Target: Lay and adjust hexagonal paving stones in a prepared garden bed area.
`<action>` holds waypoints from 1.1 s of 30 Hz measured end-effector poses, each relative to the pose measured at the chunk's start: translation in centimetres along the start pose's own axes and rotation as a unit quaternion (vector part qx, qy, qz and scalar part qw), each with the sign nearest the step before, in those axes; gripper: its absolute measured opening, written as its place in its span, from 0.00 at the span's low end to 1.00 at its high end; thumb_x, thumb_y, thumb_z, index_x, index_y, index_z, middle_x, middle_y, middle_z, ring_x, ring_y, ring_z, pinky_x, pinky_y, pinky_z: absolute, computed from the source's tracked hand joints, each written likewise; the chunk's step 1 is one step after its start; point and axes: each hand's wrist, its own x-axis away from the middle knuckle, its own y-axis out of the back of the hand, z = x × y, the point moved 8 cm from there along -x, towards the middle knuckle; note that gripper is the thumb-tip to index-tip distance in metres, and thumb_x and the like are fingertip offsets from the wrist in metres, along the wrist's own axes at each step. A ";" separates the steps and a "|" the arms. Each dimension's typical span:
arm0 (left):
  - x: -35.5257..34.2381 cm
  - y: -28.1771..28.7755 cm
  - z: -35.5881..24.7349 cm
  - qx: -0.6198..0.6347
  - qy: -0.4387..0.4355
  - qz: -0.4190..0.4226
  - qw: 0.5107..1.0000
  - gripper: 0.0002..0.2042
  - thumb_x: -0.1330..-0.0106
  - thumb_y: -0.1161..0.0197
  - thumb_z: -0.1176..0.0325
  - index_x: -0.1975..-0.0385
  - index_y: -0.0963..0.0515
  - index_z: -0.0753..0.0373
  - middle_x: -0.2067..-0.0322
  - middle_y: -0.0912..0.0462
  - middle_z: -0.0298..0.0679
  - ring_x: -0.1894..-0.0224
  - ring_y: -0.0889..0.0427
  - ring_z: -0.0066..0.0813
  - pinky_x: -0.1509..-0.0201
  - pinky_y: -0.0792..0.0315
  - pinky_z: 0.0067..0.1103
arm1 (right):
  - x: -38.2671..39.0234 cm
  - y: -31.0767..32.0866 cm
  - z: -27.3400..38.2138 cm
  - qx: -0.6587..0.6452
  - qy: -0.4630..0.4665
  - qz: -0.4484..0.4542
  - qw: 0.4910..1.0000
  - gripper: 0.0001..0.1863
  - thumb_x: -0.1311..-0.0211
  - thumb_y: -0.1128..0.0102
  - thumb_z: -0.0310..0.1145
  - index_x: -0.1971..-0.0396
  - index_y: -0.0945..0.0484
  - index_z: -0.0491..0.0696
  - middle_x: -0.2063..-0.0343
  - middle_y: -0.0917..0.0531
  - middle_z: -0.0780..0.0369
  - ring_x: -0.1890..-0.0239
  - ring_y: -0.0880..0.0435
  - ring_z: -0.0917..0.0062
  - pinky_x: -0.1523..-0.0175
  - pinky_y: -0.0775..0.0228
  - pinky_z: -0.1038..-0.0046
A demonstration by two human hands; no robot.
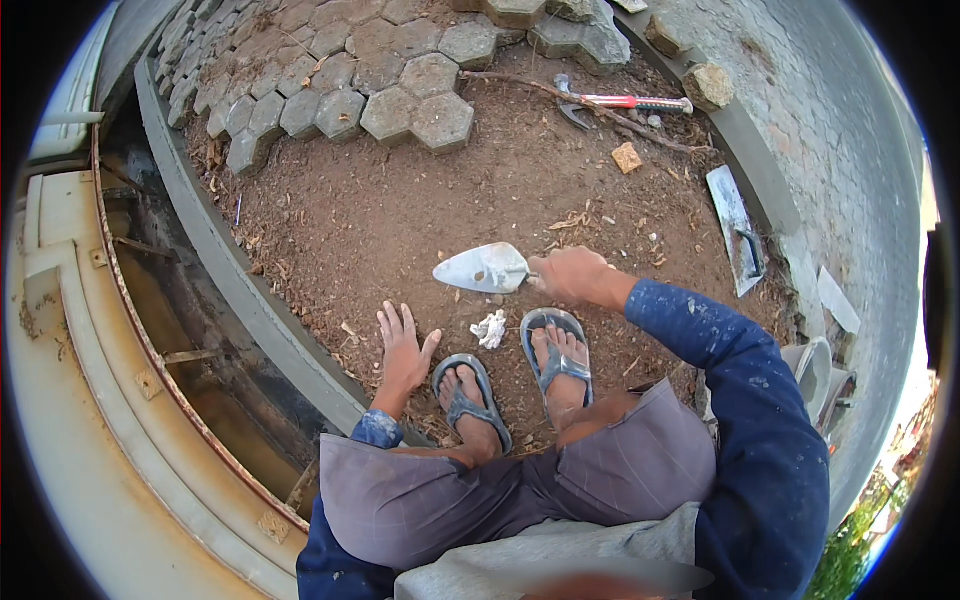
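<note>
Grey steel of a pointed trowel [482,268] is shown in the head view against bare brown soil [350,225]. The trowel is grasped by the right hand [572,275], which is closed round the handle and hides most of it. The blade lies directly to the left of that hand, its long axis nearly crosswise to the body and its tip directed leftward; the right hand is therefore the nearer one. The left hand [403,352] is placed below and left of the tip, fingers spread, nothing held; whether the soil is touched cannot be told. A crumpled white scrap [489,329] is seen just below the blade, near the sandals [562,368]. Of containers, a grey bucket [817,375] is partly hidden by the right sleeve [735,360]; its contents cannot be made out
</note>
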 end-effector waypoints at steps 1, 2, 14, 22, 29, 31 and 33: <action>0.0 -0.1 0.0 -0.008 -0.001 0.006 1.000 0.45 0.27 0.47 0.42 0.25 0.53 0.74 0.24 0.65 0.66 0.23 0.68 0.67 0.21 0.61 0.48 | 0.4 1.5 -1.4 0.035 -0.010 -0.063 0.997 0.20 0.27 0.51 0.47 0.53 0.24 0.44 0.64 0.14 0.46 0.57 0.15 0.46 0.49 0.24 0.48; 0.0 0.1 -0.1 -0.001 -0.018 -0.006 1.000 0.45 0.27 0.47 0.42 0.25 0.53 0.74 0.24 0.65 0.66 0.23 0.68 0.67 0.21 0.61 0.48 | 0.7 3.0 -3.1 0.009 -0.037 -0.132 0.991 0.19 0.28 0.51 0.46 0.55 0.25 0.44 0.67 0.14 0.49 0.60 0.14 0.47 0.52 0.23 0.49; -0.6 -0.4 1.4 -0.027 -0.019 0.090 0.995 0.48 0.29 0.47 0.38 0.24 0.58 0.70 0.24 0.70 0.65 0.23 0.72 0.67 0.21 0.64 0.48 | 0.4 17.7 -15.8 0.122 -0.149 -0.360 0.913 0.40 0.39 0.32 0.51 0.33 0.35 0.47 0.38 0.26 0.53 0.32 0.32 0.55 0.31 0.37 0.56; -0.7 0.1 1.6 -0.038 0.005 0.140 0.989 0.48 0.29 0.48 0.37 0.23 0.59 0.68 0.24 0.70 0.65 0.23 0.71 0.67 0.22 0.64 0.51 | -5.0 19.7 -17.8 0.254 -0.209 -0.296 0.897 0.29 0.35 0.38 0.50 0.43 0.29 0.45 0.49 0.17 0.54 0.36 0.26 0.61 0.31 0.43 0.48; -0.7 -0.3 1.5 -0.035 -0.011 0.104 0.994 0.48 0.29 0.45 0.40 0.24 0.57 0.69 0.24 0.69 0.65 0.23 0.69 0.69 0.22 0.62 0.51 | 3.1 12.0 -16.0 -0.027 -0.161 -0.372 0.914 0.21 0.30 0.49 0.47 0.57 0.28 0.41 0.59 0.17 0.45 0.56 0.17 0.46 0.52 0.27 0.47; -0.7 -0.2 1.5 -0.028 -0.018 0.105 0.994 0.47 0.29 0.45 0.40 0.24 0.57 0.69 0.24 0.69 0.66 0.23 0.69 0.69 0.22 0.62 0.51 | 6.9 8.8 -17.3 -0.111 -0.220 -0.383 0.890 0.21 0.29 0.50 0.47 0.58 0.29 0.40 0.62 0.17 0.42 0.56 0.18 0.44 0.51 0.29 0.47; -0.7 -0.2 1.7 -0.026 -0.013 0.105 0.994 0.47 0.29 0.44 0.42 0.24 0.57 0.69 0.24 0.68 0.66 0.23 0.69 0.69 0.22 0.62 0.51 | 12.0 6.0 -18.5 -0.158 -0.275 -0.422 0.849 0.23 0.28 0.52 0.48 0.55 0.28 0.39 0.65 0.17 0.40 0.57 0.18 0.42 0.52 0.30 0.45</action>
